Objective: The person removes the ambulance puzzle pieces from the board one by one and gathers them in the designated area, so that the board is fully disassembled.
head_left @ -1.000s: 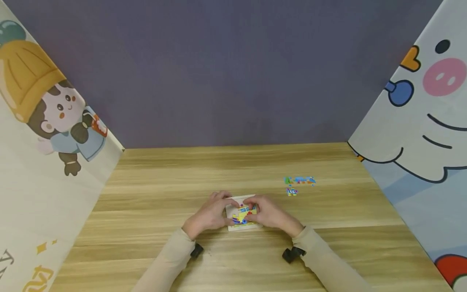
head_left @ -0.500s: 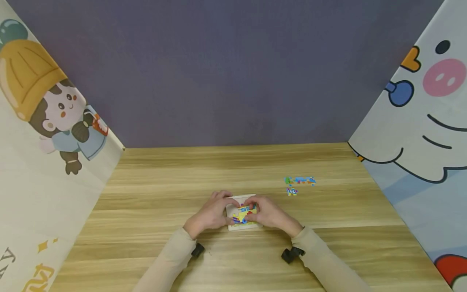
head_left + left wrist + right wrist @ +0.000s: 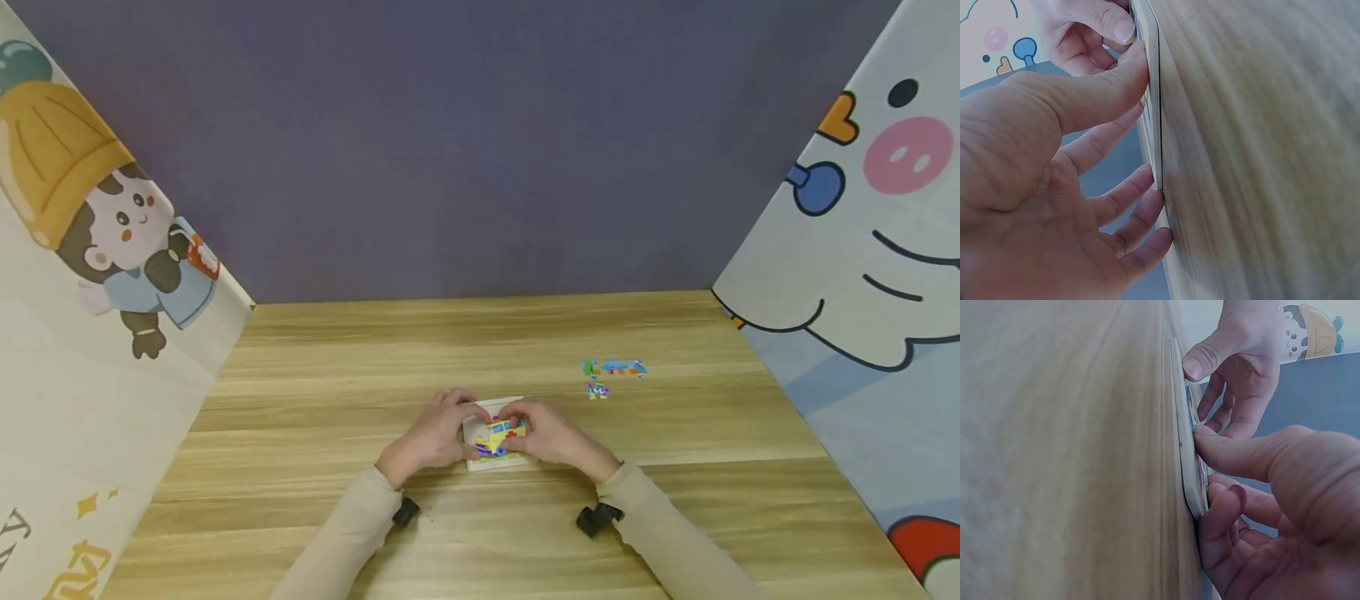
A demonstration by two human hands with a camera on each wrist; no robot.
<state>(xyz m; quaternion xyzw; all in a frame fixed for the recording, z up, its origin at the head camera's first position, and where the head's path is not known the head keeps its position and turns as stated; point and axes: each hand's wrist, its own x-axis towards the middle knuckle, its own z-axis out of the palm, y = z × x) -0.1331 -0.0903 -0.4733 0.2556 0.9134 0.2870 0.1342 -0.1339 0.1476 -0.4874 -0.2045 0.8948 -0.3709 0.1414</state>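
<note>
A small pale puzzle board [image 3: 480, 467] lies on the table between both hands, bearing part of a yellow vehicle picture [image 3: 497, 437]. The left hand [image 3: 431, 433] rests along the board's left side; in the left wrist view its thumb [image 3: 1129, 78] presses the face near the edge while the fingers extend past it to the tabletop. From the right, the right hand [image 3: 555, 432] bends thumb and index finger over the vehicle pieces, gripping across them. Seen in the right wrist view, its thumb [image 3: 1216, 447] sits on the picture and curled fingers touch the board's edge. Fingers cover part of the picture.
Several loose, colourful puzzle pieces [image 3: 613, 367] lie in a row beyond the right hand, with a further piece [image 3: 597, 391] just in front of them. The wooden table [image 3: 337, 358] meets a dark back wall [image 3: 480, 150] and cartoon-printed side panels.
Both hands keep nearly the same place on the board. The head view has shifted very slightly.
</note>
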